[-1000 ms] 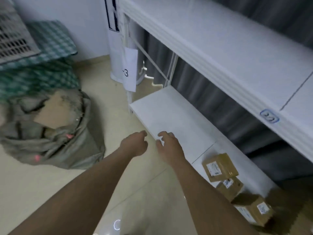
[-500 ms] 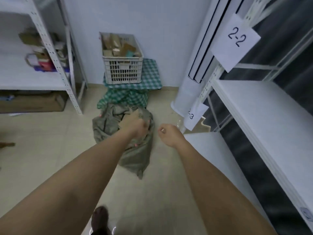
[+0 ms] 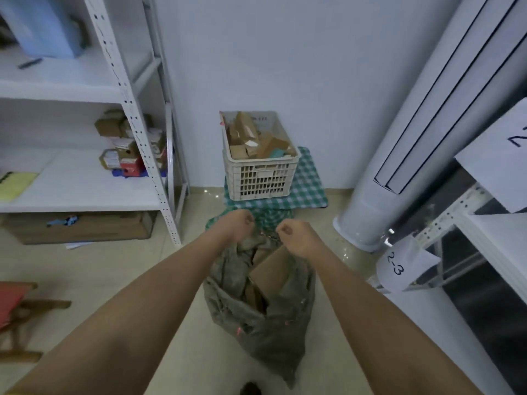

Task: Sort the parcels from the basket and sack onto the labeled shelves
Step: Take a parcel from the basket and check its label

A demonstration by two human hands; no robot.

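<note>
Both my arms reach out in front of me over the sack (image 3: 256, 315), which sits slumped on the tiled floor (image 3: 114, 275) just below my hands. My left hand (image 3: 238, 226) has its fingers curled in at the sack's far rim; I cannot tell whether it pinches the cloth or is merely held against it. My right hand (image 3: 293, 235) is curled into a loose fist beside it, a small gap between the two, and I cannot tell whether it holds anything either. The sack's mouth gapes open, and a brown cardboard parcel (image 3: 271, 270) lies tilted inside it, with the edges of more cardboard deeper down.

Beyond my hands, against the wall, the white slatted basket (image 3: 261, 178) stands on a green checked cloth (image 3: 309, 186), heaped with brown parcels and one teal one.

To my left a white shelf unit (image 3: 134, 115) carries a cluster of small boxes (image 3: 125, 146) on its middle board, with a yellow pad (image 3: 15, 183) further left and a long flat carton (image 3: 82, 228) on the floor under it. To my right another white shelf (image 3: 496, 238) bears a paper label reading 2-3 (image 3: 396, 265) low on its post, with a larger paper label (image 3: 502, 155) above it, cut off by the edge. A tall white column unit (image 3: 413, 124) stands between that shelf and the basket.
</note>
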